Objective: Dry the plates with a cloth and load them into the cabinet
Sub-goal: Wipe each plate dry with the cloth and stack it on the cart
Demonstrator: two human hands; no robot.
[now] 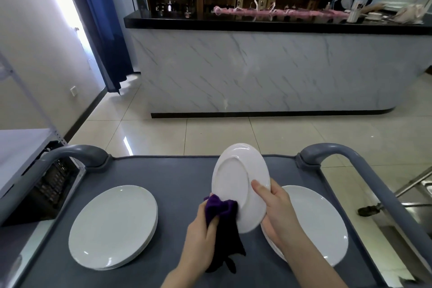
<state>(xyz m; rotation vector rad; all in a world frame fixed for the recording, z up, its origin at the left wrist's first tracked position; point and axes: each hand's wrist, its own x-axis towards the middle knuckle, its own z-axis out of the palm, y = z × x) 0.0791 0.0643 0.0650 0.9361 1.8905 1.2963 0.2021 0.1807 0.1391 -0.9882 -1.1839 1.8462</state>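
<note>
Currently right hand (278, 208) grips the raised plate (240, 184) by its near-right rim, underside facing the camera, above the cart (177, 175). Left hand (203, 229) is clenched on the purple cloth (221, 208) at the plate's lower-left edge. Suggest wiping around the rim, rotating the plate, keeping it over the cart.

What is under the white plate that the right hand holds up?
Under the raised plate lies the grey cart top, and the purple cloth in the left hand touches its lower edge. The right hand covers part of the right plate stack.
</note>
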